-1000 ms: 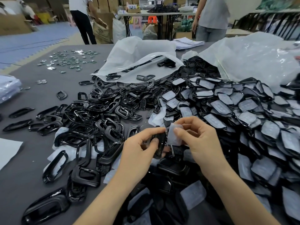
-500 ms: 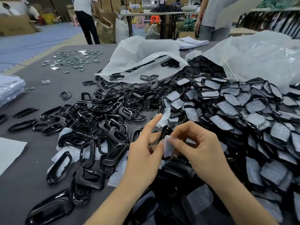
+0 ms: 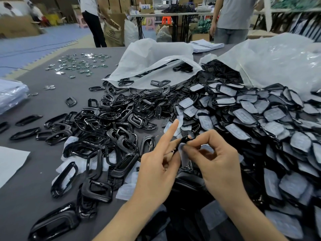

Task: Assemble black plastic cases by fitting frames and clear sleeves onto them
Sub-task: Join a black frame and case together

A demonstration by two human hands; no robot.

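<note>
My left hand [image 3: 157, 168] holds a small black plastic case [image 3: 182, 141] edge-on between thumb and lower fingers, with its index finger pointing straight up. My right hand [image 3: 217, 160] pinches a clear sleeve [image 3: 183, 153] against that case with thumb and forefinger. Much of the case is hidden behind both hands. A heap of loose black frames [image 3: 111, 129] lies to the left on the grey table [image 3: 31, 193]. To the right spreads a large pile of cases with clear sleeves on them [image 3: 257, 126].
Loose clear sleeves [image 3: 126, 190] lie near the frames. White plastic bags [image 3: 152, 58] sit behind the piles. Small shiny metal parts [image 3: 76, 64] are scattered at the far left. Two people [image 3: 231, 20] stand beyond the table. A white sheet [image 3: 10, 162] lies at the left edge.
My left index finger has lifted off the case and now points up. My right hand has brought the clear sleeve down against the case's edge. Both hands rose slightly.
</note>
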